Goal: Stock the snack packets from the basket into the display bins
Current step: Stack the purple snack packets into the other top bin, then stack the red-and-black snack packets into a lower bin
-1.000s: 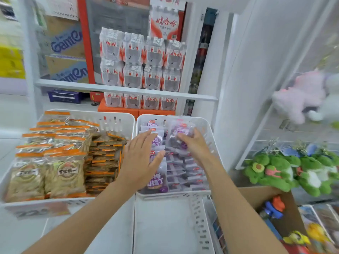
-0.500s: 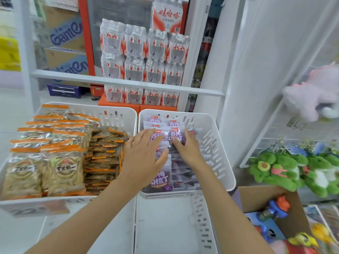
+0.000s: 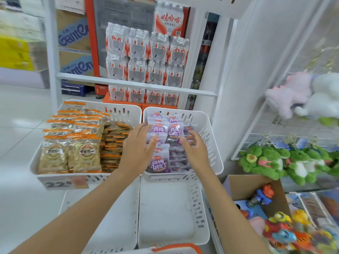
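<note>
Fingers (image 3: 141, 132) of the left hand (image 3: 136, 151) lie straight and spread against the left column of purple snack packets (image 3: 159, 163) in the right display bin (image 3: 211, 143); they steady the column and grip nothing. The right hand (image 3: 197, 153) has its fingers (image 3: 194, 137) loosely curved and apart, just beside the lower edge of an upright packet (image 3: 175, 132) that stands on the flat-lying packets in the right half of the bin. Whether the tips touch it is hard to tell, but they are not closed round it.

This looks like the settling step: the packet is already in the bin, and both hands are tidying it into line. The next move probably calls for nudging that packet square with its neighbours, then drawing both hands back toward the basket (image 3: 176, 246), whose orange rim shows at the bottom edge, for more stock.

Both forearms reach forward from below, converging on the bin with the palms facing down. The neighbouring bin (image 3: 117, 114) of orange-topped packets (image 3: 83, 156) sits just to the left, untouched.
</note>
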Action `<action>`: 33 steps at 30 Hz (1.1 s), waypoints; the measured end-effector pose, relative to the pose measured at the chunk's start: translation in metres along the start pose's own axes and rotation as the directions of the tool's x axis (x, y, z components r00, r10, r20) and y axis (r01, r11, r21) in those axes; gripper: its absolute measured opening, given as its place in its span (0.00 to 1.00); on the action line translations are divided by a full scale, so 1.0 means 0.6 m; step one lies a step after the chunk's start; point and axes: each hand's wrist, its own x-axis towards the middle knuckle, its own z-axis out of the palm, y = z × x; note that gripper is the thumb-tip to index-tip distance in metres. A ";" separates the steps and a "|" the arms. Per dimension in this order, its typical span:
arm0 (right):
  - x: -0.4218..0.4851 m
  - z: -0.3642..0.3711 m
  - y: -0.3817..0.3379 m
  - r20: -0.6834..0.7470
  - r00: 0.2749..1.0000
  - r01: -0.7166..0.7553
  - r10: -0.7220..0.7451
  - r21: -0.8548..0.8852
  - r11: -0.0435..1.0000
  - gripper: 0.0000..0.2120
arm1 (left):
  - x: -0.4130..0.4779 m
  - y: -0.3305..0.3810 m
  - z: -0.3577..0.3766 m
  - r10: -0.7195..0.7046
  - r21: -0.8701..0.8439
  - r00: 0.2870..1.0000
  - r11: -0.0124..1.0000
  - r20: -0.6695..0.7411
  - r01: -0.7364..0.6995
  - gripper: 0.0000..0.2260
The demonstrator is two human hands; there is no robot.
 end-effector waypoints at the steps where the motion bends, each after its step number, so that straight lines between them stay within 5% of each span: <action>1: -0.021 0.000 -0.005 0.038 0.999 0.008 -0.008 0.010 1.000 0.21 | -0.008 0.001 -0.008 -0.015 -0.007 1.000 1.000 -0.004 0.015 0.31; 9: -0.102 0.041 -0.026 0.279 0.960 0.010 0.018 -0.100 0.995 0.18 | -0.078 -0.009 -0.032 -0.074 0.109 0.994 0.992 0.075 0.065 0.16; 16: -0.088 0.043 -0.031 0.223 0.971 -0.106 0.085 0.086 0.991 0.10 | -0.067 0.002 -0.012 -0.156 -0.075 0.955 0.981 0.252 0.180 0.22; 20: -0.078 0.055 -0.011 0.212 0.974 -0.079 0.082 -0.023 0.997 0.10 | -0.058 -0.022 -0.004 -0.130 -0.167 0.960 0.970 0.248 0.175 0.24; 25: -0.090 0.047 -0.016 0.169 0.974 -0.169 0.151 0.095 0.981 0.27 | -0.071 -0.027 -0.009 -0.119 -0.234 0.977 0.959 0.178 0.160 0.26; 28: -0.120 0.044 -0.013 0.038 0.994 -0.106 0.104 0.068 0.992 0.32 | -0.085 -0.021 -0.025 -0.134 -0.251 0.977 0.952 0.166 0.173 0.26; 33: -0.204 0.030 -0.031 -0.028 0.999 -0.021 0.021 0.001 1.000 0.24 | -0.149 0.006 -0.059 -0.162 -0.246 0.965 0.946 0.208 0.211 0.23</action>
